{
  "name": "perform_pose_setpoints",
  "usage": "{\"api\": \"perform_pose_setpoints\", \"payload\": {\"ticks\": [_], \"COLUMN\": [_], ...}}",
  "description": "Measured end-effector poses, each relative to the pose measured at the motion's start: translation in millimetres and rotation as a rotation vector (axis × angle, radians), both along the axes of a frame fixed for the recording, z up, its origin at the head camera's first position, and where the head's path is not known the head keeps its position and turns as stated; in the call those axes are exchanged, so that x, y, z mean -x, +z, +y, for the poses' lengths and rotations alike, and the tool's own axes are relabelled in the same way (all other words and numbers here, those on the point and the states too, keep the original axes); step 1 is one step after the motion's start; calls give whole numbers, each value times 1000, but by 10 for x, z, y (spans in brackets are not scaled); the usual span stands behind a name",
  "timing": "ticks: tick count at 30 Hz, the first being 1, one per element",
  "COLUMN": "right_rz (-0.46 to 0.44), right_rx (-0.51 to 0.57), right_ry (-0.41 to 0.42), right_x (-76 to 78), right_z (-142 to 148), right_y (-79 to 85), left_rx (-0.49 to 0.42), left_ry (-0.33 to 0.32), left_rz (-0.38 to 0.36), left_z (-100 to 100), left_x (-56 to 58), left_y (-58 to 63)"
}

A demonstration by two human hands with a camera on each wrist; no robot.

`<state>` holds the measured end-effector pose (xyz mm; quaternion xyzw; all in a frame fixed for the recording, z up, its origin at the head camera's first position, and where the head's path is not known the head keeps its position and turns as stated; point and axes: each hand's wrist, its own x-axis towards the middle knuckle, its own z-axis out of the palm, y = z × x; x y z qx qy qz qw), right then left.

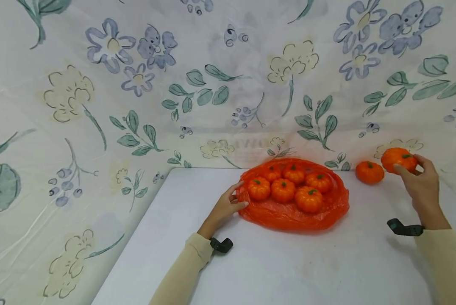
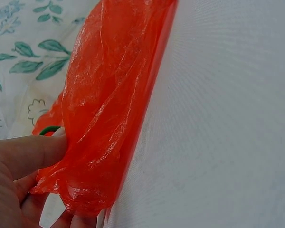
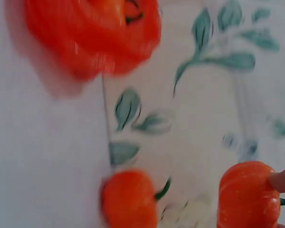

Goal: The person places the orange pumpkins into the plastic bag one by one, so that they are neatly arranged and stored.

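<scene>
A red plastic bag (image 1: 289, 218) lies spread on the table, with several small orange pumpkins (image 1: 283, 190) on it. At its left edge my left hand (image 1: 225, 205) holds the plastic; in the left wrist view the thumb (image 2: 33, 154) lies over the film and the other fingers are partly hidden behind it. My right hand (image 1: 420, 180) grips a small pumpkin (image 1: 397, 160) with a green stem, raised at the far right. Just left of it another pumpkin (image 1: 370, 172) sits on the table. The right wrist view is blurred and shows the gripped pumpkin (image 3: 249, 194) near its lower right corner.
A white table (image 1: 308, 271) spreads under the bag. Behind it hangs a pale cloth (image 1: 197, 127) printed with flowers and leaves, reaching the table's back edge. Each wrist wears a black device, one on the left (image 1: 221, 245) and one on the right (image 1: 404, 228).
</scene>
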<state>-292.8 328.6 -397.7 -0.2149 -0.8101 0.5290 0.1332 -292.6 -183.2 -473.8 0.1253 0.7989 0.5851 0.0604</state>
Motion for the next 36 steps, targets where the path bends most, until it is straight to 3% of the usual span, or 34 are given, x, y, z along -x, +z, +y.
{"api": "perform_pose_setpoints", "payload": {"ticks": [4, 10, 18, 25, 36], "right_rz": [75, 178, 259, 237, 307], "right_rx": [-121, -185, -204, -255, -381], "right_ry": [140, 331, 602, 712, 826], "right_x": [-110, -195, -292, -282, -244], "right_z": [-299, -728, -1247, -1706, -2233], "right_y": [81, 166, 71, -88, -297], "left_rx": [3, 13, -4, -12, -11], "left_ry": [1, 22, 12, 18, 25], "left_rz": [0, -6, -25, -20, -15], "left_z": [6, 22, 24, 13, 27], "left_x": [-8, 29, 15, -8, -30], "left_y": [6, 60, 87, -5, 34]}}
